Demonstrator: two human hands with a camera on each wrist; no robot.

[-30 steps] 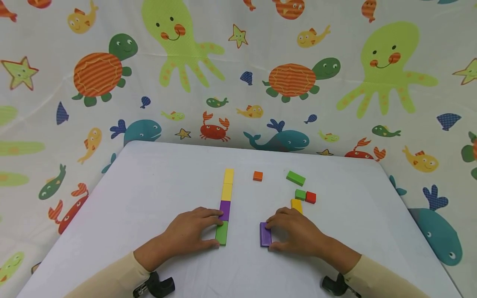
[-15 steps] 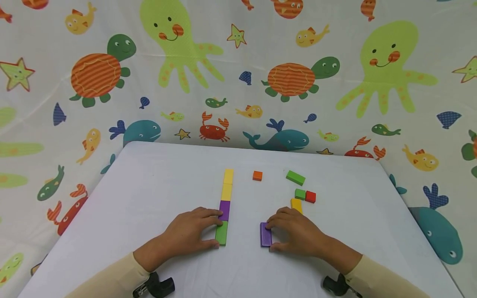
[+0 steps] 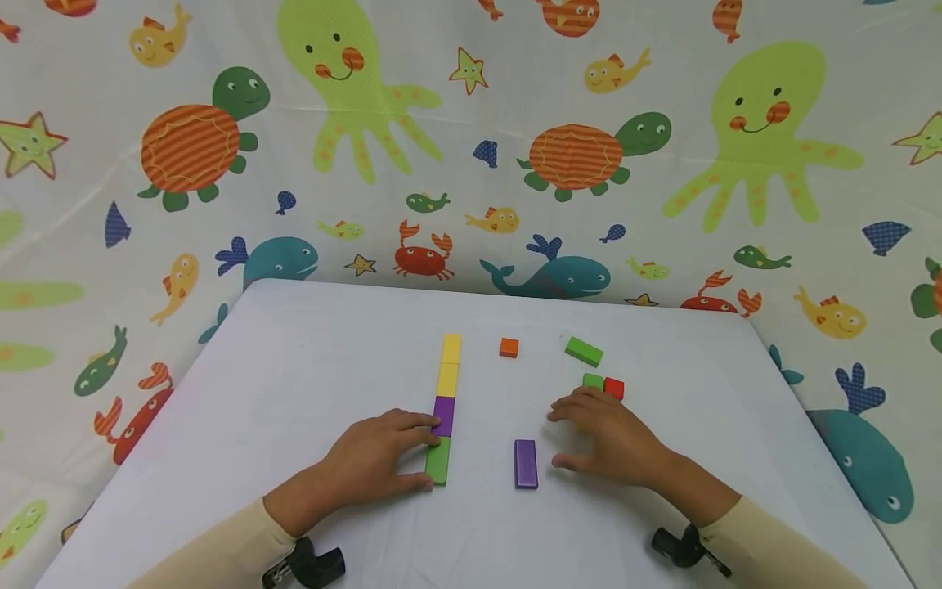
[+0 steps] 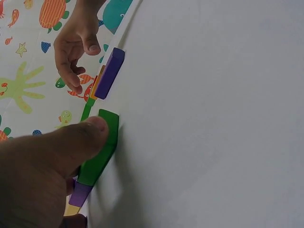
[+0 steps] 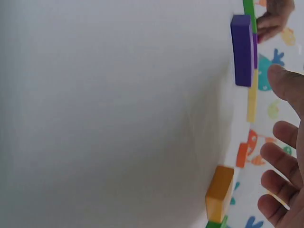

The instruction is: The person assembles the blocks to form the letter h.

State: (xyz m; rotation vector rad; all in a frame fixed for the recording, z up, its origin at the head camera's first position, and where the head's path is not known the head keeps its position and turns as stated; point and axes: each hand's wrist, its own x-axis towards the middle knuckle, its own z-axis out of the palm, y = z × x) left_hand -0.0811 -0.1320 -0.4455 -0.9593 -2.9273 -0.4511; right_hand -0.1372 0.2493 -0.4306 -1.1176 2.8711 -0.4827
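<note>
My left hand (image 3: 383, 454) is at the near end of a straight row of blocks, with its thumb and a finger about the green block (image 3: 437, 461). Another fingertip rests on the purple block (image 3: 444, 415) right behind it, and two yellow blocks (image 3: 448, 379) continue the row. A separate purple block (image 3: 526, 465) lies to the right of the row, roughly parallel to it. Just right of that block, my right hand (image 3: 618, 438) hovers with its fingers spread and nothing in them. In the right wrist view, an orange-yellow block (image 5: 220, 194) shows below the right hand; in the head view the hand hides it.
Behind the right hand sit a small green block (image 3: 593, 381) and a red block (image 3: 614, 388). Farther back are a longer green block (image 3: 585, 351) and a small orange block (image 3: 509, 348). A white table (image 3: 331, 343) bears them all, before a sea-animal print cloth (image 3: 471, 164).
My right hand has let go of the separate purple block and moved right and a little away, covering the yellow block behind. The left hand has stayed in place.
</note>
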